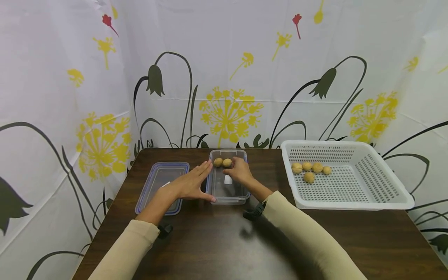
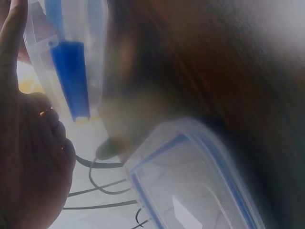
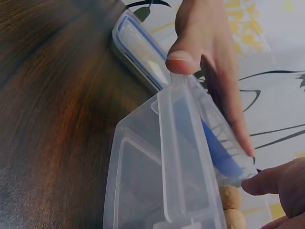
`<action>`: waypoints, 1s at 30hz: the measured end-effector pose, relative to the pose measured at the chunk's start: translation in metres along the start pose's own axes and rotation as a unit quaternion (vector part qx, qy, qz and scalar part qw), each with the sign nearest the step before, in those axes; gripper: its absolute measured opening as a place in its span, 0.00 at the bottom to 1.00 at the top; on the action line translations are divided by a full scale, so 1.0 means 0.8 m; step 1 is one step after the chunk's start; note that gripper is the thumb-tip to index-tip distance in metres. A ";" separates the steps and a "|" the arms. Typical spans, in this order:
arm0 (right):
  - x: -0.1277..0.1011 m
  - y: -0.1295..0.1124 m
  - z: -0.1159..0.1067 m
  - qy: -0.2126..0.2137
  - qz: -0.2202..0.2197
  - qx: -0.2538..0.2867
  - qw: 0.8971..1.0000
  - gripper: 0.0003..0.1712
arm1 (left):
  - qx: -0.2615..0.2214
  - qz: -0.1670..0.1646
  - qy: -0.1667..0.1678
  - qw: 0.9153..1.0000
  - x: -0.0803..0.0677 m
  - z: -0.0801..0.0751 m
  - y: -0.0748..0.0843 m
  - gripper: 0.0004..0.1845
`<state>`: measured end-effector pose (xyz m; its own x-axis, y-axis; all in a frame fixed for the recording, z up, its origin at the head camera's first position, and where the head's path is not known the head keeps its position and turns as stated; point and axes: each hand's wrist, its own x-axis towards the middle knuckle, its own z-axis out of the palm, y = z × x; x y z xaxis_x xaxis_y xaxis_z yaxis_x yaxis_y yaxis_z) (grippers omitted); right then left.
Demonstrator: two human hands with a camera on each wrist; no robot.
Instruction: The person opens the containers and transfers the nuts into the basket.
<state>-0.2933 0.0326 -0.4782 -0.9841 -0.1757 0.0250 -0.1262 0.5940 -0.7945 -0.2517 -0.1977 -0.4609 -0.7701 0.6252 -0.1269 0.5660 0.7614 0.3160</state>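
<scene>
Backdrop: white curtain (image 1: 224, 50) printed with yellow dandelion heads, red sprigs and dark bell-flower stems, hung behind and to both sides of the work area.
Surface: dark brown wooden bench (image 1: 224, 241), glossy, with a pale reflection near its front middle.
Container: clear plastic box (image 1: 226, 189) with blue seal trim, lid off, standing at the middle of the far half of the bench.
Contents: two walnuts (image 1: 223, 162) lying side by side and touching at the far end of the box; a small white label shows on its floor.
Left hand (image 1: 190, 182): laid flat against the outer left wall of the box, fingers straight and together, thumb along the near corner; it holds nothing. The right wrist view shows the thumb tip on the rim.
Right hand (image 1: 239, 171): reaching into the box from the near right, fingers (image 1: 227, 169) curled downward just beside the nearer-right walnut; whether they pinch it or only touch it cannot be told.
Lid: clear, blue-rimmed lid (image 1: 161, 184) lying flat on the bench just left of the box, partly under the left forearm.
Basket: white perforated plastic basket (image 1: 378, 186) at the right of the bench, well apart from the box.
Basket contents: five walnuts (image 1: 310, 170) clustered near its far left corner.
Sleeves: both arms in beige long sleeves, each with a dark strap at the wrist.
</scene>
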 end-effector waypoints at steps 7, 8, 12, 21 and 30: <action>0.009 0.002 0.006 0.016 0.001 -0.038 0.999 0.25 | -0.002 0.002 -0.001 1.000 0.001 0.004 -0.001 0.69; 0.010 0.002 0.006 0.016 0.005 -0.037 0.999 0.24 | -0.002 0.003 -0.001 1.000 0.001 0.004 -0.001 0.69; 0.013 -0.001 0.006 0.006 0.030 -0.030 0.999 0.24 | 0.000 0.002 -0.003 1.000 0.001 0.002 0.001 0.69; 0.016 -0.001 0.006 -0.003 0.027 -0.064 0.998 0.21 | 0.000 0.006 0.002 1.000 0.003 0.004 0.001 0.69; 0.020 0.001 0.004 -0.036 0.031 -0.063 0.997 0.16 | 0.000 -0.002 -0.005 1.000 0.005 0.001 0.002 0.70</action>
<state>-0.3084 0.0281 -0.4806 -0.9796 -0.1893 -0.0682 -0.0855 0.6982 -0.7107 -0.2535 -0.1940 -0.4618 -0.7694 0.6237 -0.1377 0.5631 0.7641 0.3147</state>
